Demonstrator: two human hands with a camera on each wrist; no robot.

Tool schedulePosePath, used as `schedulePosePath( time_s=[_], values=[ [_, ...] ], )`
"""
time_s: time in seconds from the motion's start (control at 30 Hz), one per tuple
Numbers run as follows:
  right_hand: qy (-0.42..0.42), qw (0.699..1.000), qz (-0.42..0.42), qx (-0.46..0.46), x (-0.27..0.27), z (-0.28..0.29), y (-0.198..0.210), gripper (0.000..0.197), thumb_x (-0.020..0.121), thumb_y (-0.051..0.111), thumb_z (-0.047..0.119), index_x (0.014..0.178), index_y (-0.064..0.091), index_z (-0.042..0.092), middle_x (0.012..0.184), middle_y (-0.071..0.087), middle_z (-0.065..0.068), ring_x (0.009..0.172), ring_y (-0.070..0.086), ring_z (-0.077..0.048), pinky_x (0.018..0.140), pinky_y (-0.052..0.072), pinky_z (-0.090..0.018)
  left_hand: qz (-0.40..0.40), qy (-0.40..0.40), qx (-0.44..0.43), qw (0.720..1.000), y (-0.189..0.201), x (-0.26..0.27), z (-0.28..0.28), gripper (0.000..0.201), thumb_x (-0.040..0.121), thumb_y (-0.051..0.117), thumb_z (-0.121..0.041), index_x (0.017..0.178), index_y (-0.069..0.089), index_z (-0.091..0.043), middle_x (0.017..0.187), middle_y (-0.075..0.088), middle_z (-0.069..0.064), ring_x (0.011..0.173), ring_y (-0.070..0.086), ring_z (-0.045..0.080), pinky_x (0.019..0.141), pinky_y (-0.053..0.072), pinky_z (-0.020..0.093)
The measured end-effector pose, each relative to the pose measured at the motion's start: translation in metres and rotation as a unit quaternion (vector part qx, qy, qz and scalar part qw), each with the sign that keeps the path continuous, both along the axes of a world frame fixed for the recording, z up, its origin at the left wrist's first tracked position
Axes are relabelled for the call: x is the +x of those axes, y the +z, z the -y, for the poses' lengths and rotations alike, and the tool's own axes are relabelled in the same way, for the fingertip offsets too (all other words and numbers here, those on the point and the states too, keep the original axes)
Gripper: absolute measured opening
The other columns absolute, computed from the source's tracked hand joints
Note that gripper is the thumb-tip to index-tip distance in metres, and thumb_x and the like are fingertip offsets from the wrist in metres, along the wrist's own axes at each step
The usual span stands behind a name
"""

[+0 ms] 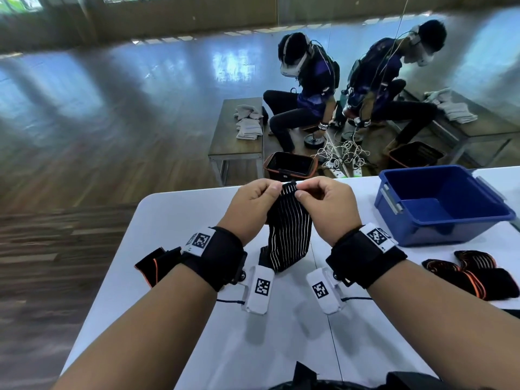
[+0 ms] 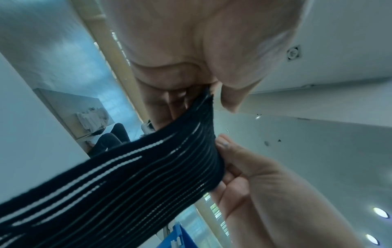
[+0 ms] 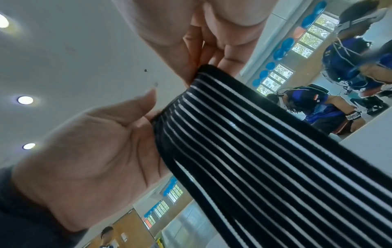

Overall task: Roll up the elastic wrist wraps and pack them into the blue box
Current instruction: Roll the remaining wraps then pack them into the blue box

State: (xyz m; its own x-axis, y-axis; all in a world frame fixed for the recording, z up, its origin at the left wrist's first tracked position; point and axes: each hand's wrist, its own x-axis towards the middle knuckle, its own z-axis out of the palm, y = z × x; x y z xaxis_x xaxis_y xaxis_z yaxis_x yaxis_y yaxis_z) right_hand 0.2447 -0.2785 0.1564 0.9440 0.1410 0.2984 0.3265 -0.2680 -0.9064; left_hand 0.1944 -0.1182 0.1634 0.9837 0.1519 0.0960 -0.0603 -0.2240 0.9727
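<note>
Head view: both hands (image 1: 292, 204) pinch the striped wrap's (image 1: 289, 235) top edge

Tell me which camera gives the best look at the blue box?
The head view: it shows the whole blue box on the white table, right of both hands, with nothing visible inside. The left wrist view catches only a blue corner at its bottom edge. The right wrist view does not show it.

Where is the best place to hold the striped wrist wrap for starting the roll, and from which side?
Probably the top short edge of the striped wrist wrap, one corner per side. Left hand and right hand already pinch it there; the band hangs flat, its lower end on the white table.
</note>
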Motion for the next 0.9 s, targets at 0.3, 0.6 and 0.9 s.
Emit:
schedulePosePath(
  time_s=[0.3, 0.6, 0.9],
  values=[
    [-0.040, 0.998, 0.035, 0.034, -0.004, -0.007, 0.011, 0.010, 0.083, 0.073, 0.012, 0.089, 0.075, 0.020, 0.081, 0.071, 0.011, 0.078, 0.067, -0.004, 0.078, 0.057, -0.027, 0.100, 0.044, 0.123, 0.986, 0.000, -0.001, 0.007, 0.021, 0.096, 0.060, -0.011, 0.113, 0.070, -0.017, 0.104, 0.072, -0.010, 0.100, 0.066, 0.004, 0.094, 0.054, 0.036],
    [-0.044, 0.997, 0.048, 0.033, -0.003, -0.009, 0.006, 0.004, 0.086, 0.067, 0.018, 0.089, 0.068, 0.020, 0.095, 0.067, 0.002, 0.080, 0.063, -0.003, 0.073, 0.051, -0.023, 0.155, 0.080, 0.117, 0.978, 0.003, 0.002, 0.010, 0.019, 0.103, 0.053, -0.016, 0.103, 0.073, -0.017, 0.092, 0.073, -0.011, 0.089, 0.067, 0.004, 0.079, 0.053, 0.025],
    [0.061, 0.996, 0.006, 0.070, -0.011, -0.002, -0.004, 0.019, 0.087, 0.071, 0.011, 0.096, 0.062, 0.024, 0.089, 0.065, 0.008, 0.071, 0.061, -0.012, 0.071, 0.056, -0.033, 0.145, 0.108, 0.099, 0.979, 0.007, 0.017, 0.006, 0.007, 0.103, 0.052, -0.022, 0.109, 0.054, -0.023, 0.071, 0.059, -0.009, 0.060, 0.056, 0.013, 0.058, 0.045, 0.034]
  ],
)
